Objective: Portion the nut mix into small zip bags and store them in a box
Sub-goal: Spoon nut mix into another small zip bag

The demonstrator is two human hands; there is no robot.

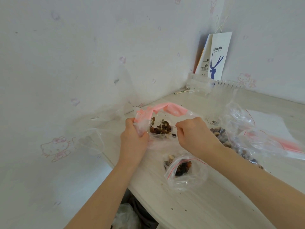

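Hands (134, 138) (195, 133) on pink-topped nut bag (175, 111)

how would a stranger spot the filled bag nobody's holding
On the table, look nearer its front edge than the hands. The small zip bag lies unheld, with a thin red zip line and dark nuts inside; the held bag has a broad pink band.

Pale wood-grain counter (206, 204), tucked into a wall corner.
Near the front, small zip bag (183, 171) of nuts; to the right, dark nut mix (220, 133) heaped beside crumpled clear bags (264, 141) with pink strips; at the back, clear box (231, 83) and leaning paper coffee bag (217, 55); crumbs (171, 208) scattered.
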